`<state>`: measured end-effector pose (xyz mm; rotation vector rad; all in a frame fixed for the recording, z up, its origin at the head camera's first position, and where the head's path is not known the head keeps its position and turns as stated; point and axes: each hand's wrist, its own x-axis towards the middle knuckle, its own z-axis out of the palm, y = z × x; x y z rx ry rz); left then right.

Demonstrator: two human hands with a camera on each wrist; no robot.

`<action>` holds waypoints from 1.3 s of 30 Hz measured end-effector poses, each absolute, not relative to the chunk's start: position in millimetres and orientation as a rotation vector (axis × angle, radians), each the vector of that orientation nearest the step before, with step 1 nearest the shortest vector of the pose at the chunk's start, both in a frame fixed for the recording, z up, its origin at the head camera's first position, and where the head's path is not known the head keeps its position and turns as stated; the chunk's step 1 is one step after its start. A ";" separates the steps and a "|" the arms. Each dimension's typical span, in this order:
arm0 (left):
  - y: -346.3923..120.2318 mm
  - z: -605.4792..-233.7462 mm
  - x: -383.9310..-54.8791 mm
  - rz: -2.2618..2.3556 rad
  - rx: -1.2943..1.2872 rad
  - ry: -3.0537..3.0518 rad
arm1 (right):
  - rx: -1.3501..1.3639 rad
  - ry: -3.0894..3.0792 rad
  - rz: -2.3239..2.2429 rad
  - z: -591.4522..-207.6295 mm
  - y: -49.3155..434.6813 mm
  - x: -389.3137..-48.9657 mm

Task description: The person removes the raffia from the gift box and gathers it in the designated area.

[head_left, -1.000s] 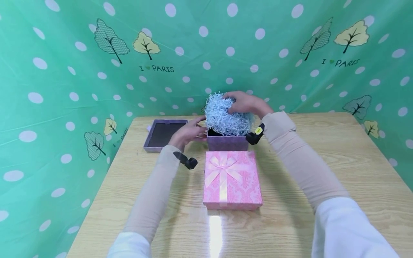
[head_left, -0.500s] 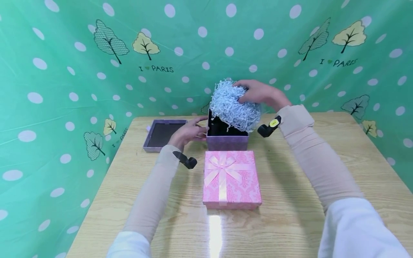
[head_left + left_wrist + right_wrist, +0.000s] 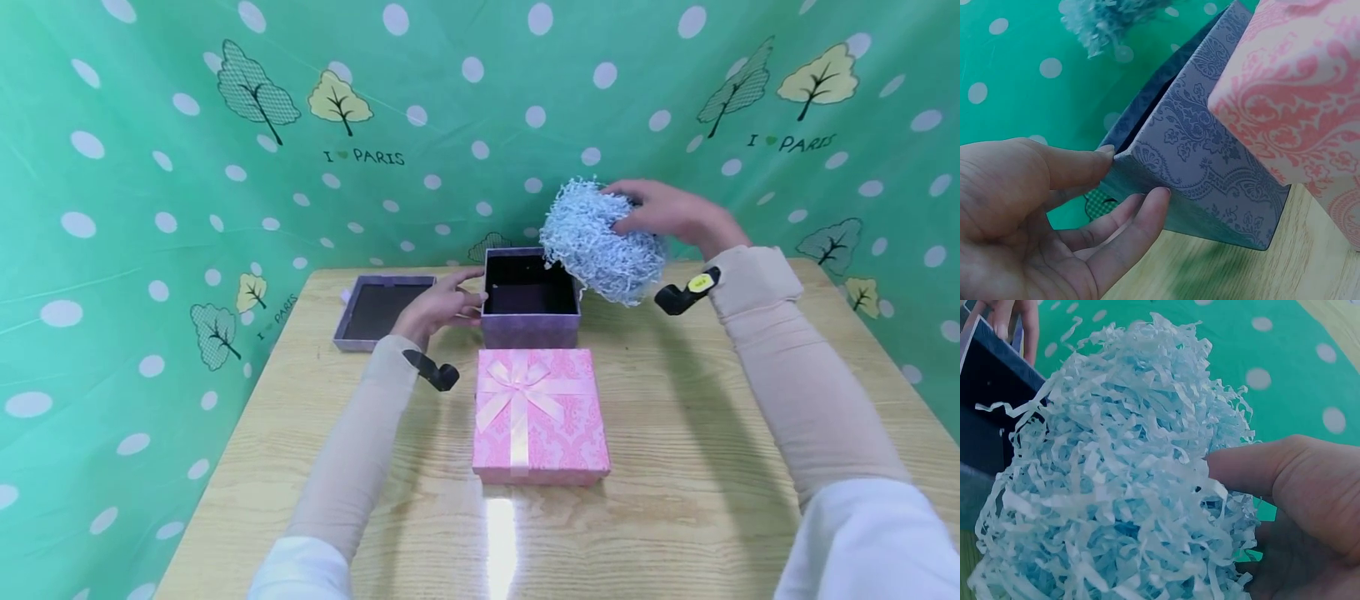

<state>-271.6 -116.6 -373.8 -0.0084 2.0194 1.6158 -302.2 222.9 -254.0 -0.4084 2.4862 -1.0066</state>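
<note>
My right hand [image 3: 667, 208] grips a big clump of pale blue shredded paper [image 3: 600, 242] in the air, right of and above the purple box [image 3: 531, 332]. In the right wrist view the thumb presses into the shredded paper [image 3: 1122, 481], and the other fingers are mostly hidden. The purple box stands uncovered, with a dark interior holding a few tiny pale bits. My left hand [image 3: 438, 308] rests at its left side. The left wrist view has the thumb of the left hand [image 3: 1054, 206] touching the rim corner, with loosely extended fingers against the outer wall.
A pink gift box [image 3: 540, 425] with a ribbon bow sits right in front of the purple box. The purple lid [image 3: 352, 343] lies upturned at the left. A green dotted cloth [image 3: 450, 92] hangs behind the wooden table [image 3: 675, 500].
My right hand has lifted the shredded paper up out of the purple box and carried it to the right, uncovering the dark interior. The left hand has stayed beside the box.
</note>
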 end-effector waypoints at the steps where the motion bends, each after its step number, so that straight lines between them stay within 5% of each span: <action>1: -116.3 -373.4 -271.8 1.614 -0.011 2.019 | -0.403 2.488 -1.009 -255.5 228.1 -301.3; 22: -115.1 -371.5 -272.0 1.611 -0.024 2.010 | -0.290 2.494 -1.017 -322.9 325.2 -287.2; 39: -115.3 -372.5 -270.2 1.641 -0.028 1.984 | -0.212 2.659 -0.800 -368.3 335.2 -287.2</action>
